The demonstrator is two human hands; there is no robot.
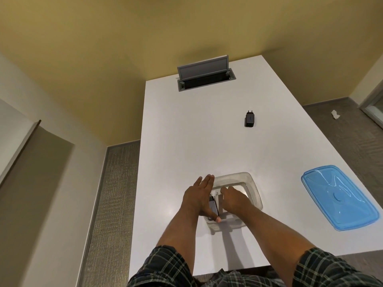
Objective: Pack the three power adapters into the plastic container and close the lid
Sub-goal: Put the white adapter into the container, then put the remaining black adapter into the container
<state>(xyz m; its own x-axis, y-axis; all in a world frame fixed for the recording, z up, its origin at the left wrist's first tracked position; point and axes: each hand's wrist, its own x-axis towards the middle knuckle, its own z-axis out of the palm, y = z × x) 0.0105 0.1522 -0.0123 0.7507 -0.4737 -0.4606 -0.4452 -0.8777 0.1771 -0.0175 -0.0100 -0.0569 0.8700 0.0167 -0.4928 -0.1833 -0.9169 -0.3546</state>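
A clear plastic container [253, 186] stands open on the white table [186, 141] near its front edge. My left hand [199, 195] lies flat over the container's left side, fingers stretched out, thumb at the near rim. Under its palm a dark adapter [213, 208] lies inside the container. My right hand [234, 200] reaches into the container with curled fingers that close on a pale adapter [220, 203] beside the dark one. A third, black adapter [249, 119] lies alone far back on the right. The blue lid [339, 196] rests flat on the table to the right of the container.
A grey cable hatch [204, 76] stands open at the table's far end. Grey carpet runs along both sides of the table, with a crumpled white scrap [335, 114] on it at the right. Plaid sleeves cover my forearms at the bottom.
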